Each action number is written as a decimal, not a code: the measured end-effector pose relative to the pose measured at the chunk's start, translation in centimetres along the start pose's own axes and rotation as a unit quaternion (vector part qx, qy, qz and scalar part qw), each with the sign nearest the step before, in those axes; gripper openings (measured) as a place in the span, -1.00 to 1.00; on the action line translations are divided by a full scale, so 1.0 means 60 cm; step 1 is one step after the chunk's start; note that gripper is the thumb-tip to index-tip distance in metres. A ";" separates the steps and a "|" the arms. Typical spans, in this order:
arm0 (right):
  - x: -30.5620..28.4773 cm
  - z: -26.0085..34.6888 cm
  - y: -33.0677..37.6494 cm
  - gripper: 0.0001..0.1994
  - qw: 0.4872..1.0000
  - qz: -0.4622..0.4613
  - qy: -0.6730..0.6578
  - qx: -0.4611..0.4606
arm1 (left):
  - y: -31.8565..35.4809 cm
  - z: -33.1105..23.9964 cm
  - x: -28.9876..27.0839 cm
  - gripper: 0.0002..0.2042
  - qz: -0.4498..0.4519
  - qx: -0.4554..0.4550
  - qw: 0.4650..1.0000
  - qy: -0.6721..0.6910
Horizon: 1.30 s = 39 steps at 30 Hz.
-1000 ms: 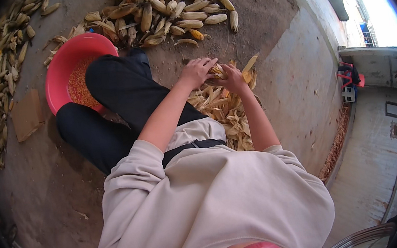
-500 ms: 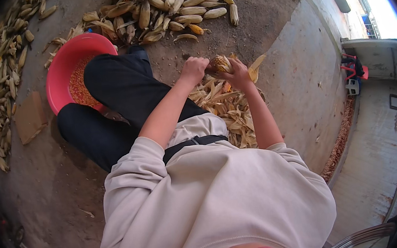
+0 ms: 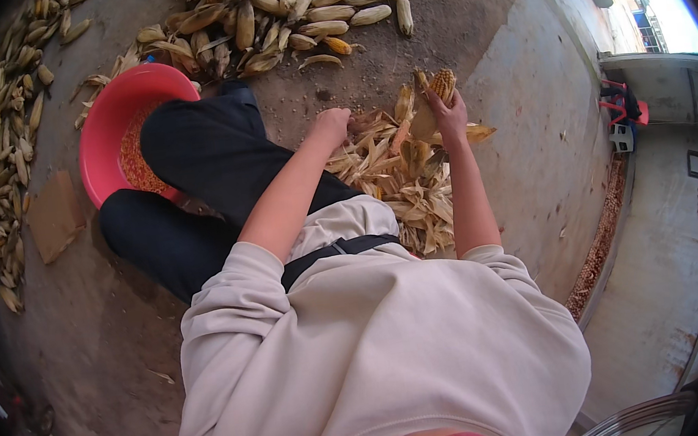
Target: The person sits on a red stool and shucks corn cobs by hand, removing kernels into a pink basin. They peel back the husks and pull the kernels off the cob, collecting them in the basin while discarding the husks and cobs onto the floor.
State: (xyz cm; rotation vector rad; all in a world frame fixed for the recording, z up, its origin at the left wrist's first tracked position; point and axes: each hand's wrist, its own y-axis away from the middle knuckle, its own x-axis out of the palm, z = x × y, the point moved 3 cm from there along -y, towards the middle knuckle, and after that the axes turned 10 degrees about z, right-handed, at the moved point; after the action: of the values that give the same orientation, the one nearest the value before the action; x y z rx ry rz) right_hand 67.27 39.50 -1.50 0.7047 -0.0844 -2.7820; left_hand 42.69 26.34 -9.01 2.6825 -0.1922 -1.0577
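In my right hand (image 3: 450, 115) is an ear of corn (image 3: 442, 85), its yellow kernels bare at the upper end and loose husk hanging beside it. My left hand (image 3: 329, 128) is closed, lower and to the left. Brownish, stringy corn husk (image 3: 364, 121) sticks out from its fingers, partly blurred. Below and between the hands lies a heap of dry, pale husks (image 3: 415, 202), close to my right forearm.
Left of my bent legs stands a pink basin (image 3: 95, 151) holding loose kernels (image 3: 135, 155). Unhusked ears form a pile (image 3: 260, 23) ahead and a long pile (image 3: 0, 178) at far left. A cardboard piece (image 3: 55, 216) lies near the basin. A pale wall (image 3: 661, 270) runs along the right.
My hands have moved apart. The right hand has carried the ear up and to the right, with more kernels showing. The left hand has dropped slightly leftward, away from the ear.
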 end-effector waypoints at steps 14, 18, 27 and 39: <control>0.076 0.026 0.085 -0.41 0.918 0.080 0.352 -0.161 | 0.013 -0.059 -0.020 0.02 -0.073 0.159 0.980 -0.094; 0.118 0.043 0.104 -0.40 0.924 0.095 0.309 -0.203 | 0.011 -0.069 -0.005 -0.19 0.007 0.098 0.992 -0.079; 0.117 0.004 0.038 -0.57 0.996 0.083 -0.036 0.014 | -0.005 -0.065 0.013 -0.62 -0.016 0.099 0.984 -0.146; -0.094 -0.159 -0.129 -0.54 0.886 -0.153 -0.431 0.081 | 0.008 -0.107 0.039 -0.56 -0.014 0.175 0.969 -0.173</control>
State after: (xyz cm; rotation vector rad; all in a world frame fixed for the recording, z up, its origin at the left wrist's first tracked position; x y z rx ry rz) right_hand 74.71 48.57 -8.25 -0.5968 -0.4068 -3.1807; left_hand 48.76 26.55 -5.86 2.7775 -0.4451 -1.6336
